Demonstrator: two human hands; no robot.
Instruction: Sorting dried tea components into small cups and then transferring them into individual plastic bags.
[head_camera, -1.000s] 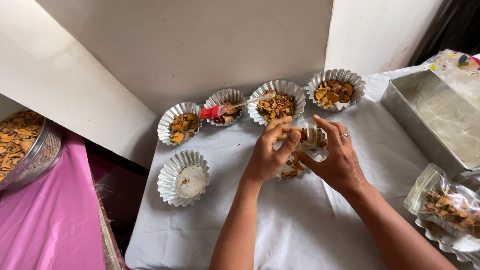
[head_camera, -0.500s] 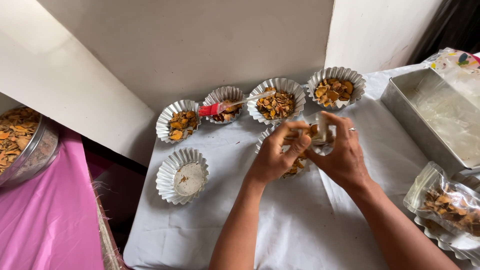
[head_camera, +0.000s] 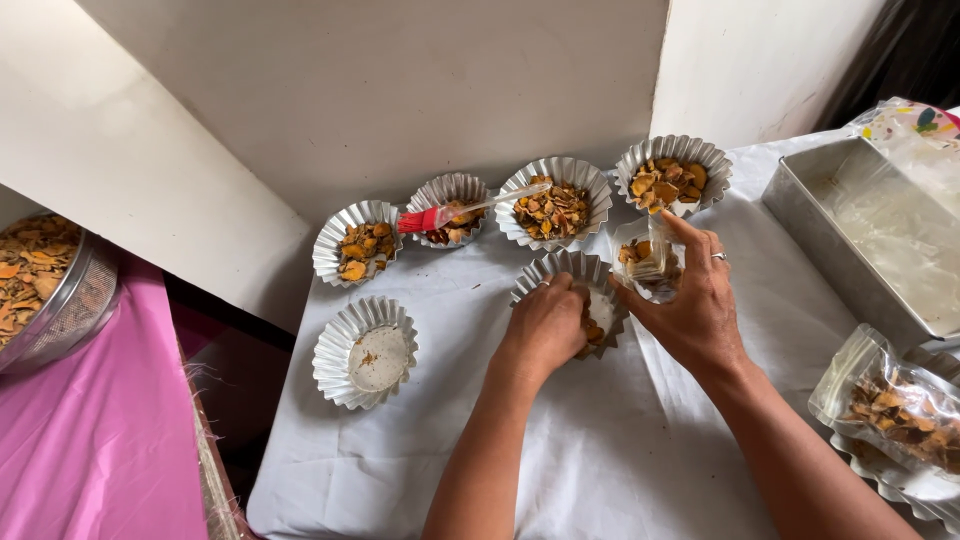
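White cloth bears fluted foil cup (head_camera: 560, 272), nearly emptied of orange chips

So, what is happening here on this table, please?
A person stands at a table with a white cloth. The left hand reaches into a fluted foil cup and touches the dried orange chips inside. The right hand holds a small clear bag of the same chips beside that cup. Four filled cups stand in a row behind, a red brush rests across one, and a nearly empty cup sits at the left.
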